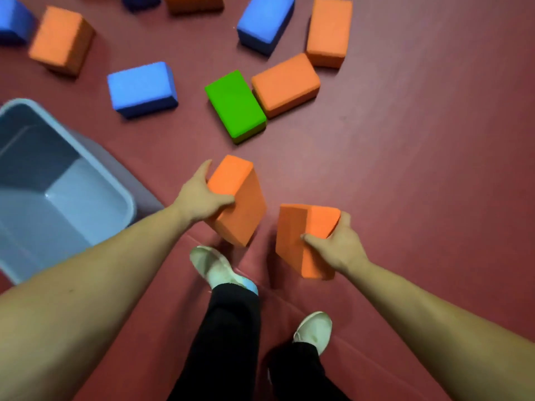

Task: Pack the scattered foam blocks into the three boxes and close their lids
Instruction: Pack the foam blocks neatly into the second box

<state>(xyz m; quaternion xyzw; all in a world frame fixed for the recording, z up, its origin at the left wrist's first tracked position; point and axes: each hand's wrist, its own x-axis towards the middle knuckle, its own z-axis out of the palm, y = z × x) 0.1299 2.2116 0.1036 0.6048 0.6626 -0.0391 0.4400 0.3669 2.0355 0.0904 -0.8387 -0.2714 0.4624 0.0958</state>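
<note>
The step in hand looks like carrying two blocks to the box. It should go best if both swing toward the left of the frame, come low over the rim, and are laid flat against a wall, side by side, so that later blocks stack without gaps. Foam gives under the fingers, so a light hold is enough.

The left hand (202, 198) grips the left-hand orange block (240, 204) at centre frame, fingers curled round its near end, and the block is tilted. The right hand (338, 247) grips the right-hand orange block (298, 244) just right of it, thumb across its front face. The two blocks are close but apart.

The grey-blue plastic box (128, 204) stands open at the left edge, just beside the left forearm, with nothing visible inside and no lid in view. Above the hands, on the red floor (419, 169), a green block (234, 105) lies against another orange block (285, 83), with a blue block (142, 88) further left.
</note>
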